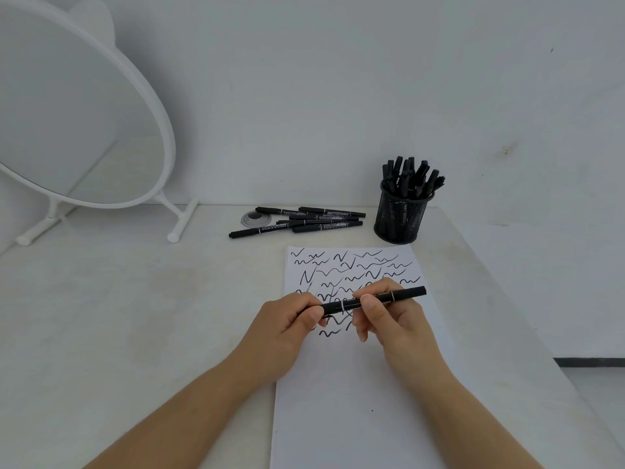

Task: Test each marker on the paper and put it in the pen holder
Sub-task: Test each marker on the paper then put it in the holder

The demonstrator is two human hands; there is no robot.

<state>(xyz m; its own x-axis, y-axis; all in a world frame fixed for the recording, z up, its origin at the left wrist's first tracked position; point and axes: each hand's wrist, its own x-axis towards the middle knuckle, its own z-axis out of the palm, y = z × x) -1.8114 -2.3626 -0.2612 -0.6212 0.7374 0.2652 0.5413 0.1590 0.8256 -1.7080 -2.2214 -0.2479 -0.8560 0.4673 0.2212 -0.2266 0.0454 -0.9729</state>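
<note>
Both my hands hold one black marker [404, 295] level above the white paper [345, 401]. My left hand [287, 330] grips its left end, which is hidden in my fingers. My right hand [389, 316] pinches the barrel near the middle. The paper's upper half is covered with black squiggles. A black mesh pen holder [400, 218] stands beyond the paper's top right corner, packed with several black markers. A loose pile of several black markers [304, 220] lies on the table behind the paper, left of the holder.
A round white-framed mirror [67, 113] on a stand leans at the back left. A small round silver disc [255, 219] lies under the loose markers. The white table's right edge [507, 299] runs diagonally close to the paper. A white wall stands behind.
</note>
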